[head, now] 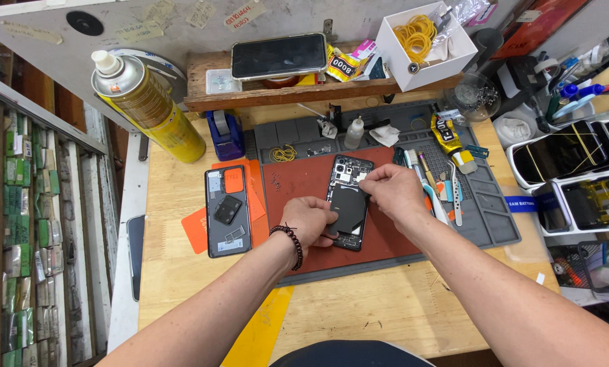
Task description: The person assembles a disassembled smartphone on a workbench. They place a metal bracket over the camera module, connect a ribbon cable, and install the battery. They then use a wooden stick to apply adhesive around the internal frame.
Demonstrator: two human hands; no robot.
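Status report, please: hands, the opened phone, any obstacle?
Left hand steadies opened phone at lower edge. Right hand pinches at its upper part. Removed back cover lies left, apart.

view: head camera, single; above the bench point(202, 285), looking steeply down and forward
range: close; forearms enter from bottom edge, mat point(386, 238) mid-frame
far edge: shelf point(284, 92), wall
shared: none; only one view
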